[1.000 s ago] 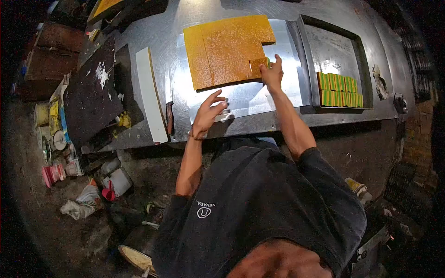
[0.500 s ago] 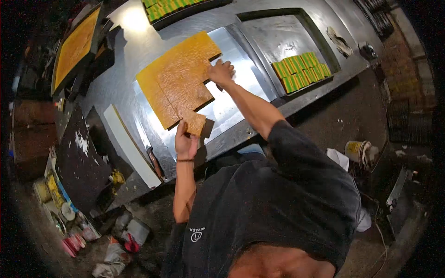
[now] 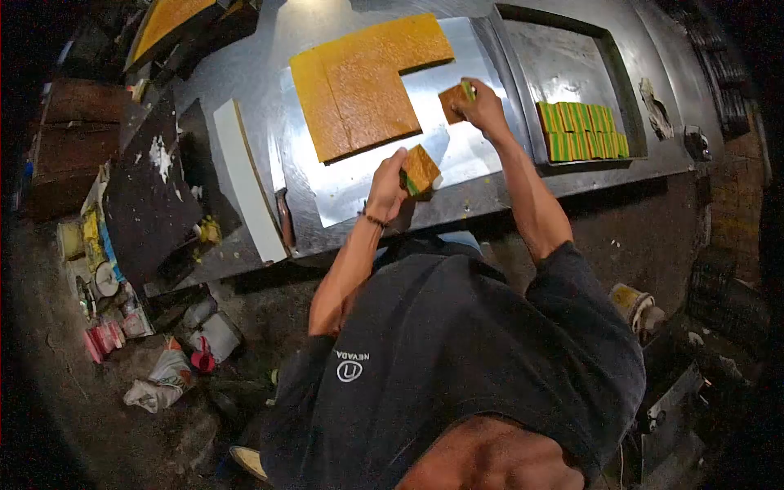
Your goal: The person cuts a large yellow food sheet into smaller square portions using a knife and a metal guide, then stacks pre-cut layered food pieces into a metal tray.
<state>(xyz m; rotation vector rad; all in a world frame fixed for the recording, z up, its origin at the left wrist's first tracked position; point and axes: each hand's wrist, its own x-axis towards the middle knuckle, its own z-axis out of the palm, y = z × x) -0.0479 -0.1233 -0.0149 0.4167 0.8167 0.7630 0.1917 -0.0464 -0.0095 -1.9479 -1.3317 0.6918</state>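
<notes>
A flat slab of layer cake [image 3: 359, 98] with an orange-brown top lies on a shiny metal sheet [image 3: 359, 196]. Its lower right part is cut away, leaving a stepped edge. My left hand [image 3: 387, 189] is closed around a squarish cake piece [image 3: 423, 168] just below the slab, with green showing on the piece's side. To the slab's right, my right hand [image 3: 483, 108] grips another cake piece [image 3: 452, 104], also with some green showing. Both pieces are apart from the slab and from each other.
A metal tray [image 3: 608, 45] on the right holds green, yellow and red striped slices [image 3: 581, 132]. Left of the sheet lie a knife [image 3: 283, 214] and a long pale bar [image 3: 247, 184]. Another orange slab [image 3: 167, 28] stands at upper left. A crumpled cloth [image 3: 656, 108] lies beyond the tray.
Each hand has brought a cake piece away from the slab's lower right side, so the gap there is larger. The view has shifted, with the table sitting further right and higher.
</notes>
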